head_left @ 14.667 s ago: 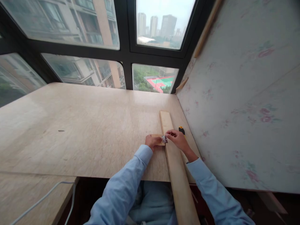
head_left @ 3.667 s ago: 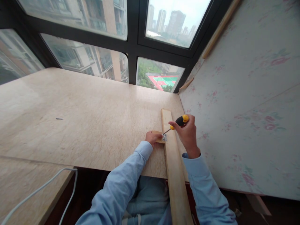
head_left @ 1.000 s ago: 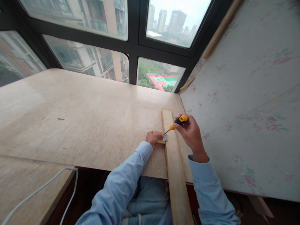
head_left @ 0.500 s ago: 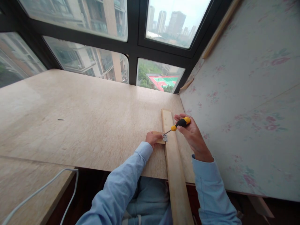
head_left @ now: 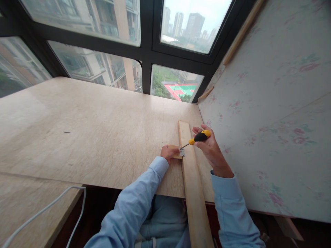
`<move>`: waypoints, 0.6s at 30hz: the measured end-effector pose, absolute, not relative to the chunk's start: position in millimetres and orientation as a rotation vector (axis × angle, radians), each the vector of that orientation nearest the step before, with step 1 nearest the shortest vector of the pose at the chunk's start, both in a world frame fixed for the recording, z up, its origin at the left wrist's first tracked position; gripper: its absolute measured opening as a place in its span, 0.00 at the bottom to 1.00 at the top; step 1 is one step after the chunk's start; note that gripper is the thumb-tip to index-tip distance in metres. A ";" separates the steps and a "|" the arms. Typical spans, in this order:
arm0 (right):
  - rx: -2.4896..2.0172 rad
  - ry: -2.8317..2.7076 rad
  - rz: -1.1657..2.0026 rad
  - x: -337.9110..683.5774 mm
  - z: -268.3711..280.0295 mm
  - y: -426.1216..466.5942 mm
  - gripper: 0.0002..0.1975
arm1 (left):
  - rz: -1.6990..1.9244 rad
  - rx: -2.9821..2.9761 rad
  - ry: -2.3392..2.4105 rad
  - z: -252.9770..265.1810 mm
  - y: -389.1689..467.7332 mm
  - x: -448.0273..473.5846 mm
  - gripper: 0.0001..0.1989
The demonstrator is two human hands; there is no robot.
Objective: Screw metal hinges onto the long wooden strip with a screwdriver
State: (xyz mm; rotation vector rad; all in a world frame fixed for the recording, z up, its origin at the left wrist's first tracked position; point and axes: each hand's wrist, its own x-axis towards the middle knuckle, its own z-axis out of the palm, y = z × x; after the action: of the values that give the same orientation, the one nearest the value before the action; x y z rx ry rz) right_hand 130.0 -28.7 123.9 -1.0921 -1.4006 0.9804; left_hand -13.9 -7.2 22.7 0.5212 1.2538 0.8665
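Note:
My right hand (head_left: 210,148) is closed on a yellow-and-black screwdriver (head_left: 201,136), thumb under the handle and other fingers partly extended. The shaft slants down to the left, its tip at a small metal hinge (head_left: 182,152). That hinge lies across the joint between a long wooden plank (head_left: 195,186) and a small wooden block (head_left: 176,155). My left hand (head_left: 168,152) grips the block from the left, its fingertips beside the screwdriver tip. Any screw under the tip is too small to make out.
The plank lies on a beige marble-patterned ledge (head_left: 103,137) and runs over its front edge towards my lap. A small thin dark object (head_left: 67,132) rests at left. A white cable (head_left: 46,210) loops at lower left. A papered wall (head_left: 274,113) bounds the right, windows the back.
The screwdriver handle has turned slightly in my right hand, and the right wrist has shifted a little to the left. My left hand, the block and the plank stay put.

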 end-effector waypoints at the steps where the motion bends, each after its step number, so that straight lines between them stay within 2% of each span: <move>1: -1.078 -1.410 1.010 130.5 126.1 -30.2 0.30 | 0.858 0.527 1.260 22.8 -7.2 -13.8 0.15; 3: -1.117 -1.435 0.995 129.7 130.9 -32.4 0.26 | 0.846 0.544 1.265 22.8 -7.1 -13.8 0.15; 5: -1.278 -1.455 0.825 127.2 134.2 -32.9 0.23 | 0.846 0.552 1.261 22.3 -7.1 -13.9 0.15; 8: -1.574 -1.421 0.442 124.2 133.0 -30.7 0.26 | 0.863 0.545 1.253 19.8 -7.0 -14.2 0.16; 10: -1.619 -1.389 0.366 124.3 127.5 -28.3 0.29 | 0.863 0.550 1.245 17.0 -6.6 -14.3 0.16; 14: -1.285 -1.407 0.691 129.9 114.1 -25.8 0.35 | 0.862 0.578 1.228 12.2 -5.1 -13.9 0.15; 18: -1.097 -1.437 0.938 134.3 116.0 -30.1 0.32 | 0.865 0.577 1.238 11.5 -4.5 -13.5 0.15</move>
State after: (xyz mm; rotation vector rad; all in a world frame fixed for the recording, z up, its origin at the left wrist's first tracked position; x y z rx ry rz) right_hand 134.3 -30.1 116.0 -1.0966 -1.4372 0.9378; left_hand -13.5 -4.5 11.5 0.5769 1.2383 0.8647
